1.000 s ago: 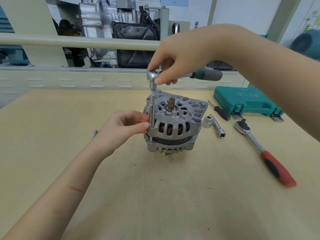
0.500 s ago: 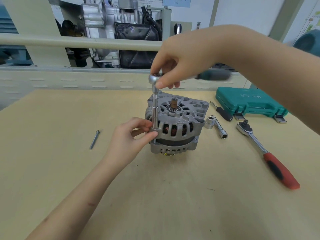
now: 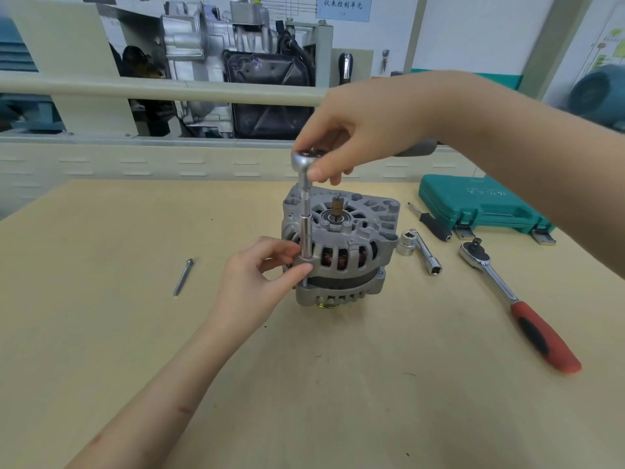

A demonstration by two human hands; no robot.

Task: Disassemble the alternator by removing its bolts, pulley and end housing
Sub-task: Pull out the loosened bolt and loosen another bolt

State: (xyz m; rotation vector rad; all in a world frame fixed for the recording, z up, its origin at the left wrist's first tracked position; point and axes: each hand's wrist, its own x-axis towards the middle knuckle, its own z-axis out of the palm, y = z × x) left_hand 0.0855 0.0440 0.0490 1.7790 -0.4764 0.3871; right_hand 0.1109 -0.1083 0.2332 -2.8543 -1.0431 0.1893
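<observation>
Bright even light, soft shadows, wide-angle edge distortion, slight blur.

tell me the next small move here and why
Probably keep turning the ratchet head with the right hand: its socket extension sits upright on a housing bolt, the left hand steadies the alternator, and one bolt already lies out.

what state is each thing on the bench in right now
alternator: upright, housing still assembled
ratchet with extension: vertical, seated on a housing bolt
right hand: grips the ratchet head
left hand: pinches the extension's lower end
loose bolt: removed, lying flat
red-handled ratchet: idle, flat
green case: closed
loose sockets: lying unused
</observation>
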